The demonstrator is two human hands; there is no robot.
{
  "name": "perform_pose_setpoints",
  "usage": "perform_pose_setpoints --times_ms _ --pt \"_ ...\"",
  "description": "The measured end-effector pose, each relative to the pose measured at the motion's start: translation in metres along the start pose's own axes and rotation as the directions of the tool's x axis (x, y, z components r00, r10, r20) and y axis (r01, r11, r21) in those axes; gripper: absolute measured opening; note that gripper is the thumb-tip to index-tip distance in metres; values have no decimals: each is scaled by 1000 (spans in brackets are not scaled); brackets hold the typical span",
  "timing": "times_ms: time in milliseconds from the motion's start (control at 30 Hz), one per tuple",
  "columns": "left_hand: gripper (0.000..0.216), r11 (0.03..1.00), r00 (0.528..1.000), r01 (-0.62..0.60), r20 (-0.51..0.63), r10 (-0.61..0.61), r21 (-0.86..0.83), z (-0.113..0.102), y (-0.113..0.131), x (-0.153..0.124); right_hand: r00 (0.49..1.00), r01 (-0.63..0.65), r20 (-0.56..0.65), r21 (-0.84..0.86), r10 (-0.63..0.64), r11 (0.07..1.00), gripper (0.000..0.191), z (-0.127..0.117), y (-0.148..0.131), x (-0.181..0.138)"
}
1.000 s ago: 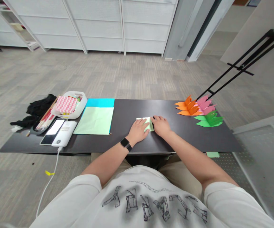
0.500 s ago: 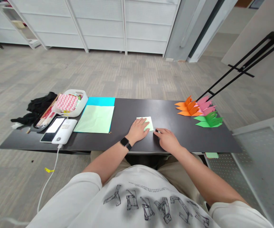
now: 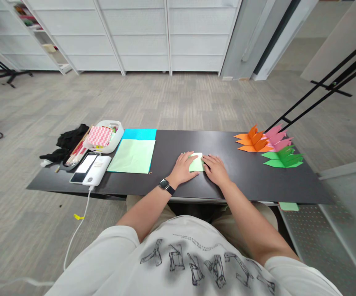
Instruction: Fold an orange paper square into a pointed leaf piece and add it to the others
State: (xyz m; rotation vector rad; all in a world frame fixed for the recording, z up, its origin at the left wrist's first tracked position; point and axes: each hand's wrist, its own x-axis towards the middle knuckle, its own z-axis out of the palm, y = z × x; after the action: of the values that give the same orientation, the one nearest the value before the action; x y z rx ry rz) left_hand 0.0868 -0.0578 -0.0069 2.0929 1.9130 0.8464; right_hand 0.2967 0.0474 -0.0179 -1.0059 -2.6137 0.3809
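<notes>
The small folded sheet (image 3: 196,163) is thin, matt, pale-green paper, lying on a smooth, dark worktop (image 3: 245,181) with a faint sheen. The larger flat sheets (image 3: 133,156) and the orange, pink and green folded pieces (image 3: 270,144) are the same matt paper. The tray (image 3: 118,135) is smooth white plastic, beside crumpled black cloth (image 3: 69,137).

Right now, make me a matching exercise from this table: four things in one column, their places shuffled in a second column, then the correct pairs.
1. small folded pale green paper
2. orange folded paper shape
3. white power bank
4. large pale green sheet

A. lying on a cyan sheet
B. far right, beside a pink folded paper shape
C. touched by the left hand and the right hand
D. near the left end, beside a phone

Pairs: 1-C, 2-B, 3-D, 4-A.
</notes>
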Motion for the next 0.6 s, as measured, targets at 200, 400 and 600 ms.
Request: perform_pose_setpoints --times_ms 200,400,600 --pt "78 997 998 -56 0 56 -48 -3 -2 -1 999 24 42 -8 -24 1000 59 -6 -4 -3" --pt "80 993 996 -89 20 91 -80 -9 -3 -3 998 35 57 2 -35 999 76 -6 -2 -2" --pt "79 990 993 -110 33 113 -89 -10 -3 -3 1000 21 11 22 -21 1000 61 -3 1 -2"
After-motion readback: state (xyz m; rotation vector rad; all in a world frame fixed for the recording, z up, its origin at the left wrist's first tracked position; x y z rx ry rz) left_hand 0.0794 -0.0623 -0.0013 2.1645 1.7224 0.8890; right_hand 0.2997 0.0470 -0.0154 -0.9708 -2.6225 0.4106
